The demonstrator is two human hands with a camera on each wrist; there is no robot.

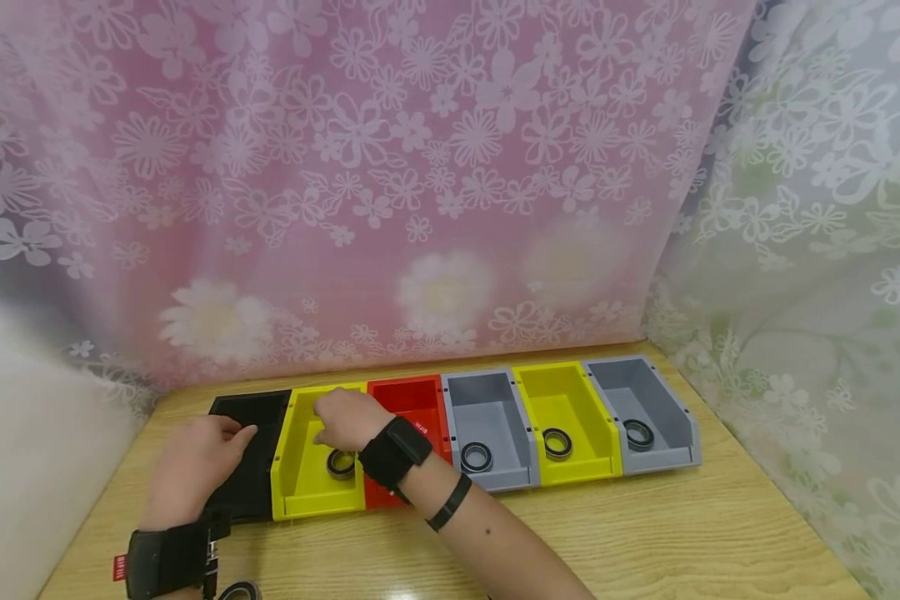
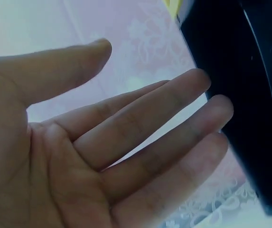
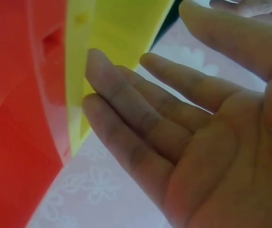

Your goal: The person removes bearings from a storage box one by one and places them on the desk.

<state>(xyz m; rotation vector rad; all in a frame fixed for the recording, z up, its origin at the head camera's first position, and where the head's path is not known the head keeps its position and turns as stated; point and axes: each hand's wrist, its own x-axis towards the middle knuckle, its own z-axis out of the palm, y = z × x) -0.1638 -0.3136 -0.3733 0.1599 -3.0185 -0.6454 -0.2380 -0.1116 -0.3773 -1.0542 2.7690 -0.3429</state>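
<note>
My left hand (image 1: 197,463) is at the near left side of the black bin (image 1: 264,467), its thumb over the bin. In the left wrist view that hand (image 2: 102,137) has its fingers extended and holds nothing; the fingertips overlap the bin's dark edge. My right hand (image 1: 351,419) is over the left yellow bin (image 1: 300,454), reaching across the red bin (image 1: 412,392). The right wrist view shows this hand (image 3: 192,114) with loose fingers and a bare palm, fingertips by the yellow wall. Partly behind it, a ball bearing (image 1: 341,464) lies in the left yellow bin.
To the right, single bearings lie in a grey bin (image 1: 487,387), a second yellow bin (image 1: 555,387) and another grey bin (image 1: 624,379). One more bearing (image 1: 240,591) is on the wooden table (image 1: 645,542), cut off by the frame. A floral curtain (image 1: 450,208) hangs behind the row.
</note>
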